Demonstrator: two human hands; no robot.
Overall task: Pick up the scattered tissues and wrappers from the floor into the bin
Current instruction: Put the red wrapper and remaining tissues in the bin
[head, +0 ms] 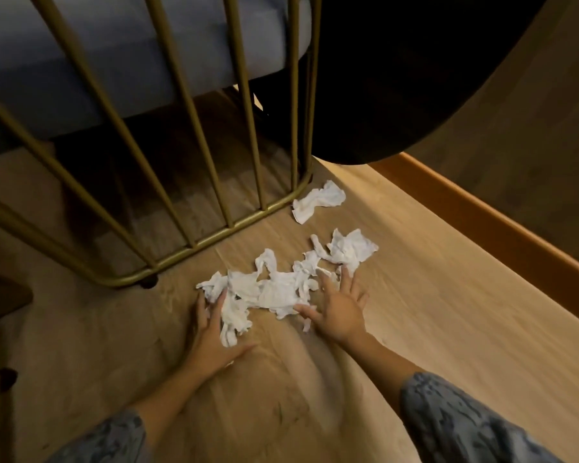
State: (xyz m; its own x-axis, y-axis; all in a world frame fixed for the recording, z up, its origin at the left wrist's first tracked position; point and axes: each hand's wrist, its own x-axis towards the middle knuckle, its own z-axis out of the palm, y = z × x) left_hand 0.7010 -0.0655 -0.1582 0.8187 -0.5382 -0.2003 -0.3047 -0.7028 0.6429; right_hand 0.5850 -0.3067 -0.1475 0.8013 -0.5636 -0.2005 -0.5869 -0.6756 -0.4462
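A pile of crumpled white tissues [276, 289] lies on the wooden floor in the middle of the view. My left hand [211, 332] rests flat on the floor at the pile's left end, fingers spread and touching the tissues. My right hand [340, 307] lies open at the pile's right side, fingertips on the tissue edges. One flatter tissue [353, 248] sits just beyond my right fingers. A separate tissue [318, 200] lies farther away, beside the chair frame. No bin is visible.
A chair with a gold metal bar frame [194, 243] and grey cushion [81, 55] stands at the left and back. A dark round tabletop [415, 68] overhangs at the top right. An orange-brown skirting board [488, 218] runs along the right.
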